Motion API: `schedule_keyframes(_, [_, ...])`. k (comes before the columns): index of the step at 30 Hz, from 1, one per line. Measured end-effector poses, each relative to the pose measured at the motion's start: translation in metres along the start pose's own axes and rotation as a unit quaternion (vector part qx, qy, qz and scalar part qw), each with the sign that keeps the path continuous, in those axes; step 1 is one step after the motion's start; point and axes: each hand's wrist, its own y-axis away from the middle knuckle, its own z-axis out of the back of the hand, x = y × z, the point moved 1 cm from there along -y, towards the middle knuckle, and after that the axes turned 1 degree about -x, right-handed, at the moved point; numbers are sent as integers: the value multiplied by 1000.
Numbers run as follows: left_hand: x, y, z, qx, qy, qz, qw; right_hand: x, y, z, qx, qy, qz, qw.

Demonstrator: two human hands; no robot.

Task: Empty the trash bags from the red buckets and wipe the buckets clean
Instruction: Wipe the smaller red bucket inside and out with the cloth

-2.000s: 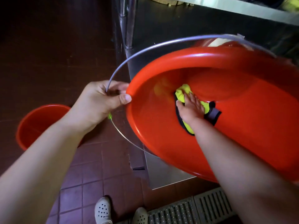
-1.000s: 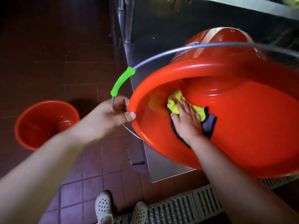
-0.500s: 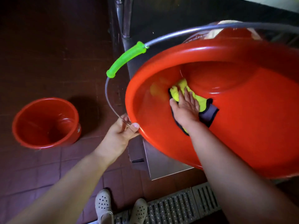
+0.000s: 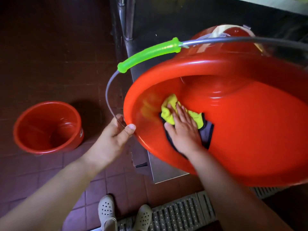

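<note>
the tilted red bucket (image 4: pixel 241 130) is pinched at its rim by the left hand (image 4: pixel 111 140), thumb over the edge; the right hand (image 4: pixel 183 130) lies flat on the yellow cloth (image 4: pixel 173 110) against the inner wall. best to keep the rim steady and sweep with even pressure toward the base.

Two pale perforated clogs (image 4: pixel 123 214) stand on dark red floor tiles (image 4: pixel 55 170) beside a metal drain grate (image 4: pixel 180 212).
</note>
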Motion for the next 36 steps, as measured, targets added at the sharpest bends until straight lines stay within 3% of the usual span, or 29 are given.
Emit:
schedule_keyframes(5, [-22,-12,13,-10,-71,-52,996,-46,-70,7,23,66,-109,992])
schedule_keyframes(9, [-22,-16,6,-65,-4,-55,996,-42,-86,-2,3,72,-142,987])
schedule_keyframes(15, [16,-4,-29,-17,-33,-18,999,-26,-76,1,13,5,-161,987])
schedule_keyframes(17, [21,-4,-33,-27,-85,-24,996,-5,-56,-1,-11,-22,-141,990])
schedule_keyframes(22, [24,-3,-30,-86,-126,-24,988,54,42,-8,-37,-56,9,998])
schedule_keyframes(27, [15,7,-27,-77,-169,-55,981,50,65,-8,-14,-77,72,994])
schedule_keyframes(31, [-10,1,-14,-60,-227,-103,967,28,24,-3,-44,-73,23,996])
schedule_keyframes(36, [-36,-4,6,-6,-285,-111,952,-22,-44,0,-9,-3,-87,996])
